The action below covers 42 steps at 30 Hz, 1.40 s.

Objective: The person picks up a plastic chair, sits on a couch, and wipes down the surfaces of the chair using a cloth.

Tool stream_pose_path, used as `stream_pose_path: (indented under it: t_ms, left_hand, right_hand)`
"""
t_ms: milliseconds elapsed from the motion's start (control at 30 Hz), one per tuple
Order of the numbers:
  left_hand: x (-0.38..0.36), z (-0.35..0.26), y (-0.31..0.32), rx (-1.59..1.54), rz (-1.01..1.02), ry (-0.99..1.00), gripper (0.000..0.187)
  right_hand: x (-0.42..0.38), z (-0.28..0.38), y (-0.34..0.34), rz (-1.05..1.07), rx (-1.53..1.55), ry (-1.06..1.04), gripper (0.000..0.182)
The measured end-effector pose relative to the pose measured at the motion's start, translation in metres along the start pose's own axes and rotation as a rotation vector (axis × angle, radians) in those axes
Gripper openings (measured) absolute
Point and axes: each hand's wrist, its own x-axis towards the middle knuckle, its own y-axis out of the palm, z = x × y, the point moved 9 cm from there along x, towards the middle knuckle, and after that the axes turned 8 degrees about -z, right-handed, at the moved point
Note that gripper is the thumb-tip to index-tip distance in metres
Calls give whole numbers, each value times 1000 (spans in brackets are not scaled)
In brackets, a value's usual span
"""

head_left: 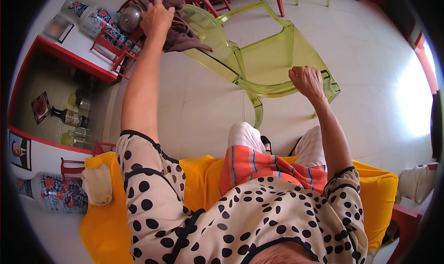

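A see-through green plastic chair (263, 56) stands tilted on the floor in front of me. My right hand (307, 81) is closed at its near edge, fingers curled round the frame. My left hand (157, 19) reaches far out to the upper left, with its fingers bent over a brown cloth (185, 38). The cloth is bunched beside the far left part of the chair and hangs down from my hand. Just left of that hand is a shiny round metal pot (131, 18). My left fingertips are partly hidden.
Red wooden chairs (210, 0) stand at the back. Tall patterned vases (99, 21) and a small red chair (113, 49) are on the left, near a red-framed mirror (69, 97). A yellow cloth (99, 217) covers the seat beneath me. Pale tiles (199, 107) make up the floor.
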Motion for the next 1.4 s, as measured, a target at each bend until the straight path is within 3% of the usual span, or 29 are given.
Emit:
stream_pose_path:
  t_ms: [300,533,700,800,1100,1233,1400]
  left_hand:
    - [-66,-55,-46,56,-250,148,43]
    - [-129,-118,-55,-14,-227,319,40]
    - [-173,-147,-61,-172,-198,514,47]
    - [-193,-150,-61,-266,-240,628,61]
    - [-174,-101,-87,-404,-360,697,69]
    - [-147,-76,-94,-293,-379,667,68]
    - [-73,2,-67,-151,-378,364,50]
  right_hand:
    - [-1,3,-1,56,-14,20,32]
    - [-1,1,0,46,-8,14,32]
    - [-1,4,-4,24,21,-15,32]
    - [0,5,-5,27,20,-19,32]
    - [1,6,-9,-16,42,-18,32]
    - [0,3,-5,4,16,-13,32]
    - [-1,1,-3,-14,27,-32,32]
